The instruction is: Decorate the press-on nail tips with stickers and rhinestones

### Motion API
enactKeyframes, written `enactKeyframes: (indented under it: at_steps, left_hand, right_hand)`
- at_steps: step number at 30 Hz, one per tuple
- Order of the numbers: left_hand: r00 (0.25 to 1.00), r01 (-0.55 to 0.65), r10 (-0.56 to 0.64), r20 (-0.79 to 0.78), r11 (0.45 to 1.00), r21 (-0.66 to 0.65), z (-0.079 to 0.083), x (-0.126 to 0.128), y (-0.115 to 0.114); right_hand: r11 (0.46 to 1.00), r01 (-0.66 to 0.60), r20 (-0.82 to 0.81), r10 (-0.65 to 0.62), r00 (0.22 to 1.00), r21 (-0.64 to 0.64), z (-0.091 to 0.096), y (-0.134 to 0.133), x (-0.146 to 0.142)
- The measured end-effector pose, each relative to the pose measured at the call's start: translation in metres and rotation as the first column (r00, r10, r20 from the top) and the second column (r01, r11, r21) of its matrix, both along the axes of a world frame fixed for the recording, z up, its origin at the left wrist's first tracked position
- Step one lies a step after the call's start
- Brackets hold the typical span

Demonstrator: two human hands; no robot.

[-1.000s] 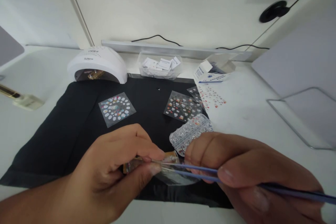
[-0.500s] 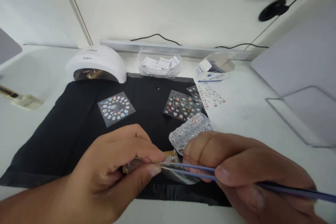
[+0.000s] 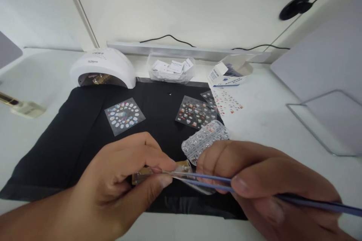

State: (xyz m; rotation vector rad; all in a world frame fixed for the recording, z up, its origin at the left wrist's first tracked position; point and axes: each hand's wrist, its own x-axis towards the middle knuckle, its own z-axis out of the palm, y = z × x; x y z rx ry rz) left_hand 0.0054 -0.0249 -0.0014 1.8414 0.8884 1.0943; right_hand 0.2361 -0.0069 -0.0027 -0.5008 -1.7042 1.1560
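My left hand (image 3: 118,180) pinches a small clear sticker sheet with a gold edge (image 3: 183,169) between thumb and forefinger, low over the front of the black mat (image 3: 70,139). My right hand (image 3: 263,184) grips blue tweezers (image 3: 215,182), whose tips reach left onto that sheet beside my left thumb. Just behind the two hands lies a clear compartment box of tiny gems (image 3: 205,139).
On the mat lie a sheet of white nail stickers (image 3: 124,115) and a colourful sticker sheet (image 3: 195,113). A white nail lamp (image 3: 103,69), a clear tub of paper slips (image 3: 171,69) and an open cardboard box (image 3: 230,73) stand behind. A wire stand (image 3: 325,120) is at right.
Both hands stay almost still. The held sheet has tilted slightly, its gold edge showing more, and the tweezers have shifted a little to the left.
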Motion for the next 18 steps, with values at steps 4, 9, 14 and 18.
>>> enactKeyframes:
  at_steps: [4, 9, 14, 18]
  left_hand:
    - [1.0, 0.009, -0.009, 0.012, 1.0, 0.006, 0.0, 0.001, 0.001]
    - [1.0, 0.018, -0.018, 0.012, 1.0, 0.005, -0.003, 0.0, 0.001]
    - [1.0, 0.019, -0.019, 0.01, 1.0, 0.007, -0.004, -0.001, 0.0]
    - [1.0, 0.012, -0.013, 0.027, 0.999, 0.036, -0.004, -0.001, 0.0]
  right_hand:
    - [1.0, -0.02, 0.038, 0.019, 0.999, 0.011, 0.0, 0.002, 0.001]
    - [0.999, -0.05, -0.025, 0.05, 0.998, -0.015, 0.005, 0.002, -0.006]
    - [0.999, -0.047, -0.052, 0.046, 0.998, -0.026, 0.007, 0.0, -0.009]
    - [1.0, -0.028, -0.05, 0.028, 0.998, -0.004, 0.006, 0.001, -0.008]
